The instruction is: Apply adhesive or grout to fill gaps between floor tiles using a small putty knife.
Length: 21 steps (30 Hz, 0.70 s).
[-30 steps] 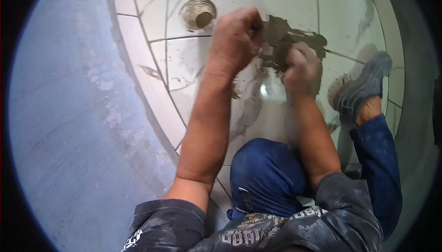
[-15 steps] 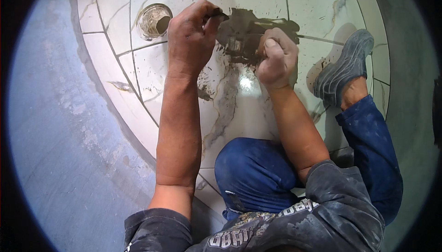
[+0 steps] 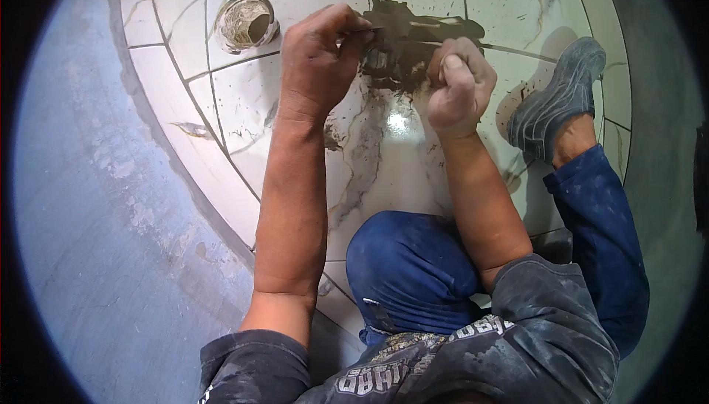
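My left hand (image 3: 325, 57) is closed in a pinch at the left edge of a wet, dark grey-brown grout smear (image 3: 413, 31) on the tiles. A thin dark flat piece (image 3: 375, 29) shows at its fingertips; most of it is hidden. At the smear's right side my right hand (image 3: 464, 86) is curled into a fist, thumb on top and dusted with pale grey. Whatever those fingers hold, if anything, is hidden. Beneath the hands lie white marble-patterned floor tiles (image 3: 413, 160) with dark joints.
A round pipe opening (image 3: 246, 24) lies in the tiles left of my left hand. My shoe (image 3: 554, 101) rests on the floor at the right, and my bent knee (image 3: 406, 256) is close below my hands. A blue-grey wall (image 3: 125, 204) curves along the left.
Both hands have shifted slightly to the right, still closed at the grout smear. The whole view has moved a little as well.
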Motion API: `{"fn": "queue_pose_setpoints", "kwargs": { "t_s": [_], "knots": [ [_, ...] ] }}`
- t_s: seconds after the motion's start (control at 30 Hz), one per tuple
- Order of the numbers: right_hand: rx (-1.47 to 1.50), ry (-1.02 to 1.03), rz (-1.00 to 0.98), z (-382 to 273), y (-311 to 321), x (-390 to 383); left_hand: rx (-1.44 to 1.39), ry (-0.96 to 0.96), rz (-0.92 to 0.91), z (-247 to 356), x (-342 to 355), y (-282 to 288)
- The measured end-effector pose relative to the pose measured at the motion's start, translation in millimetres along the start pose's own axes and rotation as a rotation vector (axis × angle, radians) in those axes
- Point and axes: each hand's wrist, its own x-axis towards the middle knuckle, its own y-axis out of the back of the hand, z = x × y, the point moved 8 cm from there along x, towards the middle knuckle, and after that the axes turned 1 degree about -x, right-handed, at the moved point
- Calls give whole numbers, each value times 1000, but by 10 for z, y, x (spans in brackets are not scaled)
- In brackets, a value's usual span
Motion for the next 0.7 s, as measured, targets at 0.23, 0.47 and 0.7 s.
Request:
{"fn": "queue_pose_setpoints", "kwargs": {
  "t_s": [0.23, 0.47, 0.7],
  "knots": [
    [-11, -8, -17, 16, -93, 91, 7, -20, -8, 91, 43, 46],
    [24, 24, -29, -35, -108, -2, 64, 83, -74, 5, 36, 73],
    [-148, 98, -41, 94, -155, 41, 12, 154, -115, -35, 60, 26]
  ]
}}
